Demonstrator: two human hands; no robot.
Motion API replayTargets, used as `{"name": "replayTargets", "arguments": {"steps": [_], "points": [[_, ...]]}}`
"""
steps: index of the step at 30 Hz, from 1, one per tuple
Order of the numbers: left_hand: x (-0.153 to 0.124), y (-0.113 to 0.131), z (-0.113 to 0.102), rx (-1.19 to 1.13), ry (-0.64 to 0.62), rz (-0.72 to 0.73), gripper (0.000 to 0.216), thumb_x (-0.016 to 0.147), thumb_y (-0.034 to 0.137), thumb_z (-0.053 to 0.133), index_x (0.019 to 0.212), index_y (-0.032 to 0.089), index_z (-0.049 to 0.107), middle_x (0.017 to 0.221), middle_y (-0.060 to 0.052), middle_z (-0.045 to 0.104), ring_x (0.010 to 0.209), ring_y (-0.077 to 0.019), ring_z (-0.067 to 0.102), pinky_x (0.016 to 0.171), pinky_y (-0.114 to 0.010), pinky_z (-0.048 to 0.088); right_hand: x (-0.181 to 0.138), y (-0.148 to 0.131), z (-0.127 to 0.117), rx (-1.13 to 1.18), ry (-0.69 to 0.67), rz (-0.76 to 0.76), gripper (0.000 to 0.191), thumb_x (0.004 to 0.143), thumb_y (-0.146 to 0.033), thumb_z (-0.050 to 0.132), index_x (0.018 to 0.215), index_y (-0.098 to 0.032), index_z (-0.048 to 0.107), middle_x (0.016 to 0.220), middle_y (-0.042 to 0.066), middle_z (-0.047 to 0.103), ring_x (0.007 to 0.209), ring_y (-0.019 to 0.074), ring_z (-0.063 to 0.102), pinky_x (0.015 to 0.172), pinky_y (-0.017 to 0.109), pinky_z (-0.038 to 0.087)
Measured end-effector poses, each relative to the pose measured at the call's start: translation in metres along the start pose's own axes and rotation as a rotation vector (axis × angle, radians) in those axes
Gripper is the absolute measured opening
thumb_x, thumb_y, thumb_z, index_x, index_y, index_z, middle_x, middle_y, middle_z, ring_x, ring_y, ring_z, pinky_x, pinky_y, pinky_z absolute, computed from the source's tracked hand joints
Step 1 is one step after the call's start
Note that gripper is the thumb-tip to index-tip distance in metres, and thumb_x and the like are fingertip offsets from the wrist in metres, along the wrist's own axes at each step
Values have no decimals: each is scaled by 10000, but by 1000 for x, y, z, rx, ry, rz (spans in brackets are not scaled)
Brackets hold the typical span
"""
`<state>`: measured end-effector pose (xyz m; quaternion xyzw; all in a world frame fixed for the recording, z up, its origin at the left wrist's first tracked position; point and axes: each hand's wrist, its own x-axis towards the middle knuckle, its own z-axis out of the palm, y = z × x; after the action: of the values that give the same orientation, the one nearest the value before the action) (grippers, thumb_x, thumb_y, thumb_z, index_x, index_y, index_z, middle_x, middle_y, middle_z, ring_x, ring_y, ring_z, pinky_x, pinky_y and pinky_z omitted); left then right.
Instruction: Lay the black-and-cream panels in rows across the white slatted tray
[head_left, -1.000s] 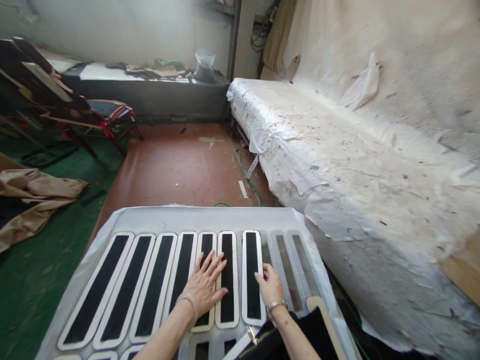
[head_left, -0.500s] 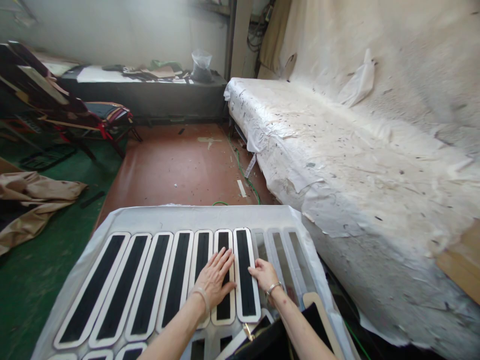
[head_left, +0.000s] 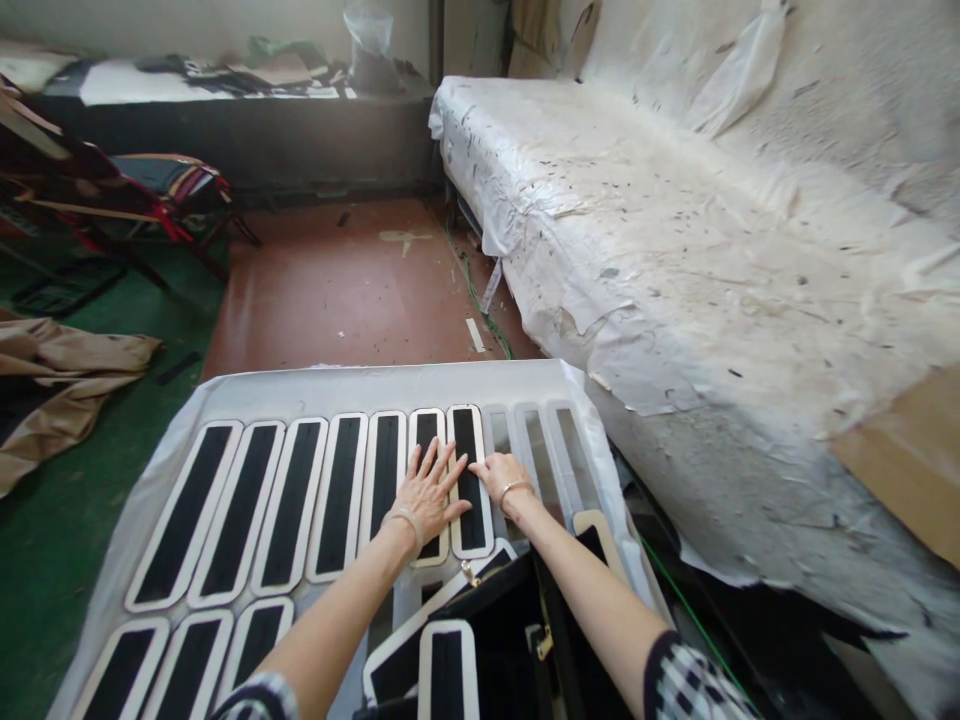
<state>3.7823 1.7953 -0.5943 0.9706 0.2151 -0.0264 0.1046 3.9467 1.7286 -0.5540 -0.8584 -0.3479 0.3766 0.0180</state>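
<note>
Table: white covering; carries strips in two rows, black centres, pale rounded borders.

Back row: seven strips side by side, the last being the seventh strip, at the right end, lying flat close beside the sixth strip. To its right, grey outlines on the covering.

Front row: three strips at the left, cut by the lower edge of view; the first strip lies leftmost.

Left hand: palm down, fingers spread, over the sixth strip, thumb reaching across the seventh; band at wrist.

Right hand: at the right border of the seventh strip, thumb on its face, fingers bent; whether they pinch the border cannot be told. Bracelet at wrist.

Black fabric: one piece, gold zip pulls, between the forearms; a loose strip stands out at its front.

Surroundings: long covered bench, right, strewn with dark scraps; cardboard on it; chair and tan cloth, left.
</note>
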Motion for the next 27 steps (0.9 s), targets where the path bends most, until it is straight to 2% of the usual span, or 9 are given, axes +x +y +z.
{"name": "replayTargets", "arguments": {"steps": [5, 9, 12, 15, 20, 21, 23, 25, 27], "points": [[0, 16, 2, 36, 2, -16, 758, 824, 560, 581, 1469, 296, 282, 1574, -62, 171, 1442, -333, 68, 1146, -567, 96, -29, 21, 1, -128, -6, -38, 429, 929, -528, 459, 937, -152, 666, 984, 94, 691, 942, 213, 641, 852, 410, 486], [-3, 19, 3, 52, 4, -18, 751, 836, 583, 546, 1473, 300, 268, 1579, -57, 152, 1444, -326, 56, 1149, -556, 85, -72, 46, 12, -184, -43, -121, 241, 834, -399, 621, 887, -170, 673, 913, 109, 688, 933, 247, 629, 785, 365, 465], [-6, 20, 4, 60, 5, -18, 748, 840, 589, 535, 1474, 299, 265, 1579, -54, 150, 1445, -321, 57, 1150, -554, 84, -94, 60, 21, -178, -27, -160, 218, 770, -301, 670, 954, -187, 643, 955, 120, 656, 904, 244, 617, 741, 319, 428], [-9, 18, 7, 66, 11, -10, 745, 846, 603, 512, 1478, 304, 252, 1581, -49, 145, 1445, -317, 56, 1150, -551, 82, -106, 67, 22, -131, -20, -219, 143, 743, -254, 670, 862, -192, 621, 916, 76, 633, 828, 206, 600, 715, 289, 395], [-15, 10, 14, 61, 24, 1, 741, 856, 678, 398, 1480, 310, 243, 1584, -44, 131, 1447, -311, 33, 1152, -550, 63, -128, 68, 22, -21, -112, -427, 150, 644, -183, 720, 667, -209, 574, 655, -45, 599, 643, 133, 553, 588, 223, 349], [-17, 8, 15, 57, 26, 1, 744, 856, 687, 383, 1480, 306, 246, 1584, -49, 133, 1447, -314, 30, 1151, -553, 58, -132, 66, 23, -6, -89, -437, 117, 674, -163, 691, 679, -211, 585, 654, -39, 604, 660, 143, 559, 610, 233, 362], [-20, 5, 17, 49, 27, 1, 748, 858, 690, 369, 1481, 294, 249, 1583, -57, 131, 1447, -313, 23, 1151, -553, 47, -136, 63, 26, 22, 27, -415, 79, 757, -138, 607, 781, -212, 624, 782, 15, 648, 820, 200, 581, 735, 290, 396], [-23, 4, 17, 40, 28, 10, 744, 869, 677, 362, 1485, 278, 239, 1584, -61, 118, 1450, -289, 23, 1160, -524, 44, -139, 63, 27, 73, 164, -366, 141, 819, -168, 553, 928, -206, 634, 969, 70, 658, 997, 245, 553, 868, 355, 391], [-25, 3, 16, 30, 31, 32, 732, 888, 646, 355, 1489, 247, 230, 1583, -60, 110, 1453, -250, 36, 1174, -466, 55, -143, 72, 27, 150, 278, -294, 198, 858, -264, 541, 1033, -202, 611, 1063, 80, 645, 1035, 231, 551, 916, 348, 404]]}}
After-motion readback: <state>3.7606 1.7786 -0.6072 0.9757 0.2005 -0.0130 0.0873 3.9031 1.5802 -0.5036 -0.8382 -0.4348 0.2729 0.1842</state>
